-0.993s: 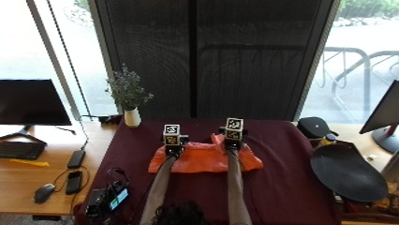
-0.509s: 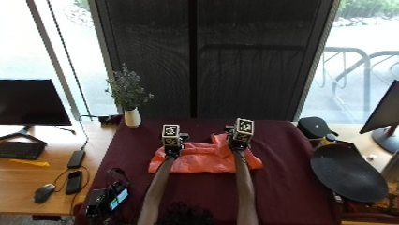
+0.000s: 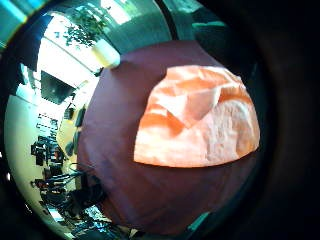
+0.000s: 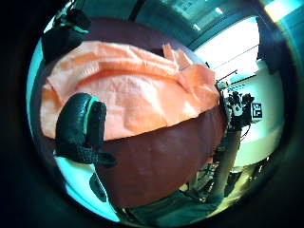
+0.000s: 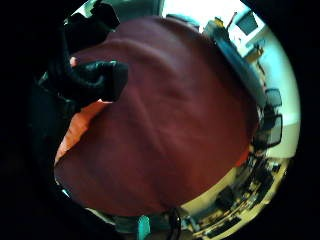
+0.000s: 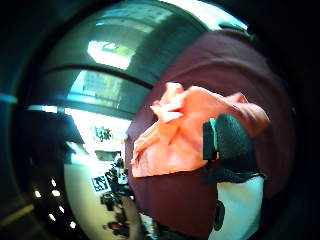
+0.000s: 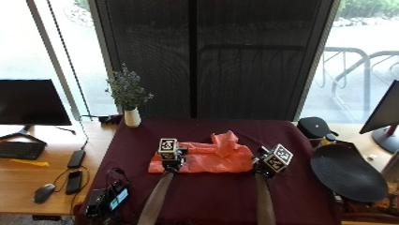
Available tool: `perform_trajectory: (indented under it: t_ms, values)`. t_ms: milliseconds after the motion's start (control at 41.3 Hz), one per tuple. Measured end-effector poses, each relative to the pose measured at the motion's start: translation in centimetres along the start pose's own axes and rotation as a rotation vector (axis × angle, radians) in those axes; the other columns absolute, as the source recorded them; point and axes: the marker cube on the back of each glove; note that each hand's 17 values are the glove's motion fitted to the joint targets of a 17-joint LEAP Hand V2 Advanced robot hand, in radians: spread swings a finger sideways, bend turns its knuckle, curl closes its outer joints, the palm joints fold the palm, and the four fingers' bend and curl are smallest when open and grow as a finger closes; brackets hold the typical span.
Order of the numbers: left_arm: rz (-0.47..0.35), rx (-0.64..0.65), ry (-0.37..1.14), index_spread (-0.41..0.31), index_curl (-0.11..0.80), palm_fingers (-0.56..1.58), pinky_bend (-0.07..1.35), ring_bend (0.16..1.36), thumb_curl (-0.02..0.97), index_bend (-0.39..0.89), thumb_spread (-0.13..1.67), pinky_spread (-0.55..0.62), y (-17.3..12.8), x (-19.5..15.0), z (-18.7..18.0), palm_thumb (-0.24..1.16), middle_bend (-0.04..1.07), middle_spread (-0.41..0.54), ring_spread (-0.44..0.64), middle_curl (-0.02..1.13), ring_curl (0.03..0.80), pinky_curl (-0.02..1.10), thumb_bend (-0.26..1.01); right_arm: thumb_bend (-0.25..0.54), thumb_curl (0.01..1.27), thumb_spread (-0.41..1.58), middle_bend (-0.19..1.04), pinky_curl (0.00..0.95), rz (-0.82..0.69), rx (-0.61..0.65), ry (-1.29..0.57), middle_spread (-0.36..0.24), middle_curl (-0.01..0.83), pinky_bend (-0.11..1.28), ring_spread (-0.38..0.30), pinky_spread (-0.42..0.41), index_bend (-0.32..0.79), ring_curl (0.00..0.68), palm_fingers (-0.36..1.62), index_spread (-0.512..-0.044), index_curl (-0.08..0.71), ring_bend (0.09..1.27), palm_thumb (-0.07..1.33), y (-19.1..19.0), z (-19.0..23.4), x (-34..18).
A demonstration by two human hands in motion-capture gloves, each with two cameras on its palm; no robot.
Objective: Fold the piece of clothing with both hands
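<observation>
Two gloved hands flank a crumpled orange garment [image 7: 205, 158] at centre frame on the maroon tablecloth [image 7: 205, 197]. Left hand [image 7: 169, 158] and right hand [image 7: 265, 165]: finger states unclear. Soft, light fabric; best pinched at corners.

Daylight pours in through the windows [image 7: 56, 51] behind, blowing out the upper corners; the middle stays dim. Palm views are heavily curved with black rims, pretty soft.

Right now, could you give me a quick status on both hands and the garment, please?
Left hand over orange garment, fingers unclear. Right hand off its right edge, empty. Garment bunched on maroon tablecloth.
</observation>
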Motion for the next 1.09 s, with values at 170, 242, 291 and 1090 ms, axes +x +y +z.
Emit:
perform_trajectory:
  t_ms: [170,242,291,1090]
  values:
    - [0.039,-0.003,-0.074,-0.184,0.488,0.65,0.26,0.39,0.3,0.18,1.24,0.3,-0.9,0.3,4.2,0.6,0.17,-0.149,-0.05,0.46,0.404,0.12,-0.03,-0.03,0.38,1.26,0.22,0.424,0.126,-0.106,-0.091,0.079,0.419,0.64,0.079,0.163,-0.01,0.44,0.7,-0.158,0.214,0.58,0.81,1.7,0.7,0.6]
    - [0.06,-0.016,-0.054,-0.179,0.489,0.63,0.28,0.36,0.284,0.19,1.27,0.29,-1.6,1.2,5.9,0.53,0.15,-0.128,-0.01,0.44,0.392,0.14,-0.04,-0.037,0.37,1.27,0.27,0.411,0.125,-0.244,-0.23,0.079,0.432,0.66,0.012,0.084,-0.05,0.443,0.82,-0.142,0.165,0.68,0.76,2.0,2.1,-0.5]
    - [0.053,-0.003,-0.072,-0.177,0.491,0.61,0.3,0.35,0.269,0.19,1.3,0.29,-2.4,1.1,6.5,0.48,0.13,-0.113,0.01,0.43,0.386,0.16,-0.05,-0.037,0.36,1.27,0.28,0.418,0.11,-0.274,-0.304,0.079,0.441,0.69,-0.016,0.033,-0.06,0.455,0.86,-0.137,0.139,0.73,0.73,1.8,2.7,-1.0]
    - [-0.035,-0.443,0.194,-0.114,0.439,0.34,0.55,0.45,0.225,0.18,1.46,0.31,-2.6,-1.2,-1.1,0.28,0.18,0.008,0.26,0.32,0.36,0.3,0.08,0.142,0.5,1.06,0.24,0.397,0.054,-0.141,-0.697,0.014,0.469,0.7,-0.158,-0.23,0.03,0.451,1.07,-0.132,0.119,0.71,1.17,2.7,-3.3,-13.6]
